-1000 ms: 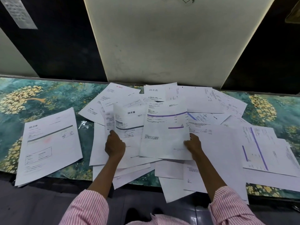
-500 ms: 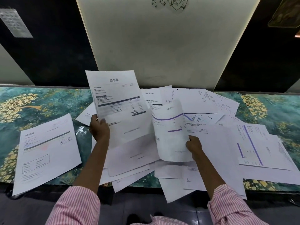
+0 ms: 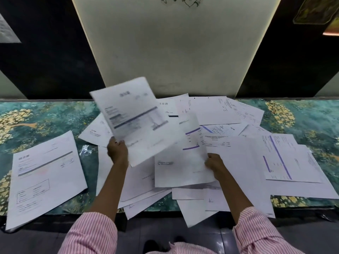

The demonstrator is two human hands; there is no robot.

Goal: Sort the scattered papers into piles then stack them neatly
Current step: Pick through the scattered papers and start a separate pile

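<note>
Teal floral tabletop [image 3: 45, 114] w/ scattered papers [image 3: 229, 110] spread under & beyond both hands, pink-striped sleeves [image 3: 91, 233] nearest the cam. L hand [image 3: 117, 151] pinches the bottom corner of a blurred grey-banded sheet [image 3: 135, 121], held up off the heap; R hand [image 3: 215, 165] grips the edge of a purple-lined sheet [image 3: 183, 162] (it curls up btw the two hands). Well left of the L hand lies a separate page [image 3: 45, 176], flat on the cover; far behind stands a pale wall panel [image 3: 174, 52].

Papers [image 3: 220, 110] lie overlapping centrally; gray-barred sheet [image 3: 135, 121] and purple-barred sheet [image 3: 183, 162] are held raised; 1 pile [image 3: 45, 176] lies apart, left.
</note>
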